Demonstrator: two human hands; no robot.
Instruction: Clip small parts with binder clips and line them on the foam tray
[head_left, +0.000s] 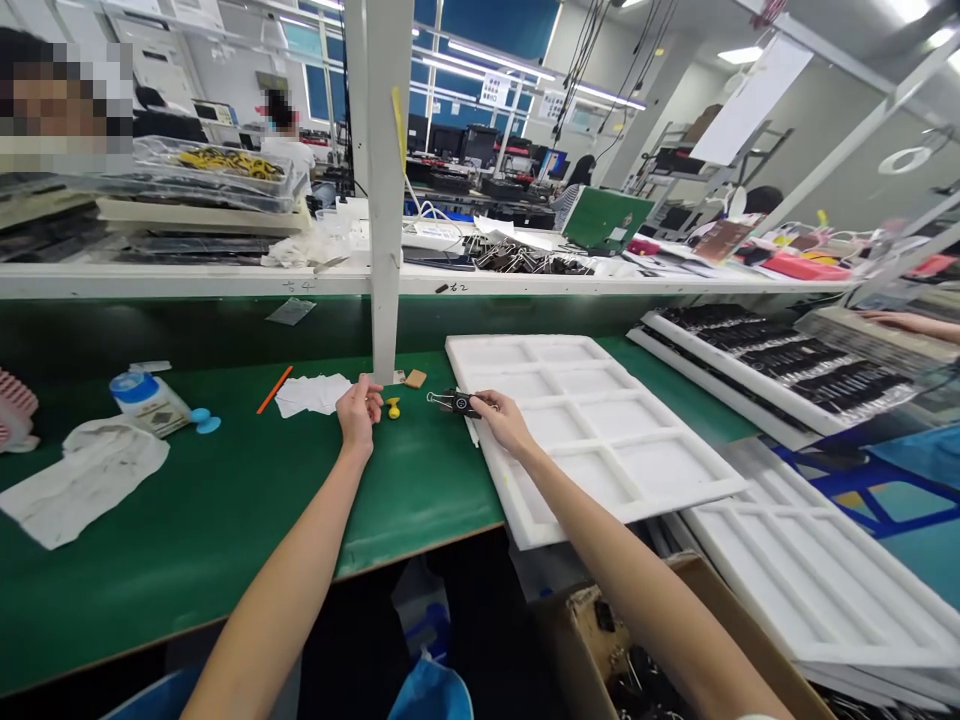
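Observation:
My right hand (501, 418) is closed on a small black part (462, 403) with a round, lens-like face. Silver wire loops like binder clip handles stick out from its left end. The hand is over the left edge of a white foam tray (577, 345) with shallow square compartments. To the left, my left hand (360, 412) hovers over the green mat with loosely bent fingers, and nothing shows in them. Close by it lie a yellow knob-like piece (394, 408), a tan block (415, 378) and a crumpled white cloth (311, 395).
A bottle with a blue cap (150, 402), another cloth (90, 475) and an orange stick (274, 390) lie left. A white post (384, 200) rises ahead. Filled trays (780, 360) are at right, near a co-worker's hand (911, 322). A cardboard box (577, 650) stands below.

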